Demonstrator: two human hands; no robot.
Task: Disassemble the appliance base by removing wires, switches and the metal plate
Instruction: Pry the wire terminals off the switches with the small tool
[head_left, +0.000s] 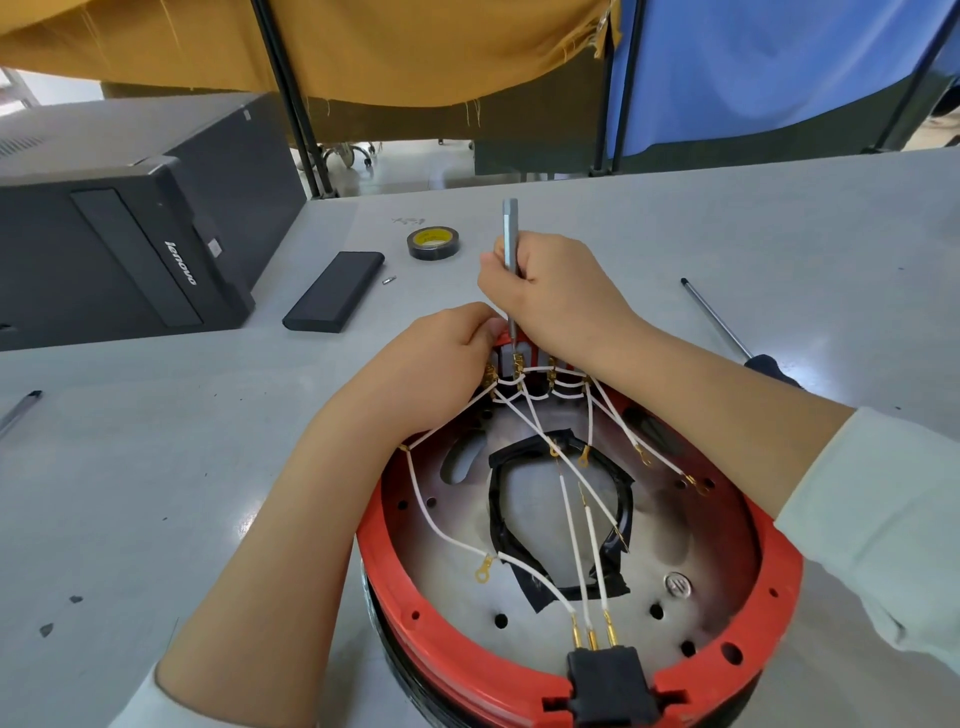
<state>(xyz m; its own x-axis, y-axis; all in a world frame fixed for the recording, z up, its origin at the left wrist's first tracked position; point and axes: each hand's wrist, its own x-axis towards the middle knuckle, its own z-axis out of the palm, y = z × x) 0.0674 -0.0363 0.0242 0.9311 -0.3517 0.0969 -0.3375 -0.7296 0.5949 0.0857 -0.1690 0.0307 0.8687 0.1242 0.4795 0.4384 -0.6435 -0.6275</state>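
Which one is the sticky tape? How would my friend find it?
Start at the big black computer tower lying on the left of the grey table. Go right past the flat black case to the tape roll, lying beyond the hands. It is the only small ring there, black outside, yellow inside.

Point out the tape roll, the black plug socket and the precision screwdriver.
tape roll (432, 242), head view, yellow inner core.
black plug socket (609, 685), head view, body centre.
precision screwdriver (509, 223), head view, grey handle above the right hand.

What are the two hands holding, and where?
Right hand grips the screwdriver mid-shaft; left hand pinches the switch block at its left end.
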